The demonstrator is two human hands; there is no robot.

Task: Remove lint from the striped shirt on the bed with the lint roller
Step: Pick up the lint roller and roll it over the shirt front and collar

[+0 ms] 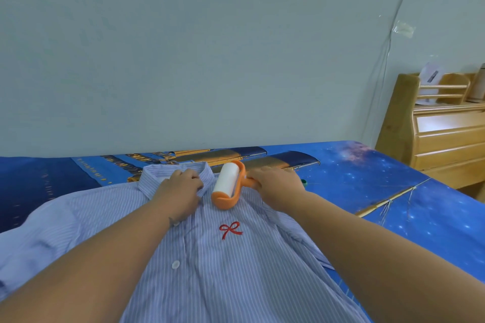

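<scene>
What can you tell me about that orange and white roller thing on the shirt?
The lint roller has a white cylindrical sticky roll in an orange, plastic-looking frame with a short handle. It lies on the striped shirt just right of the collar and above a red embroidered bow. The right hand grips its handle.

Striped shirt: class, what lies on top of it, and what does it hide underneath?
On the striped shirt rest the lint roller, held by the right hand, and the left hand at the collar. Beneath lies the blue bedsheet; the part under the shirt is covered.
</scene>
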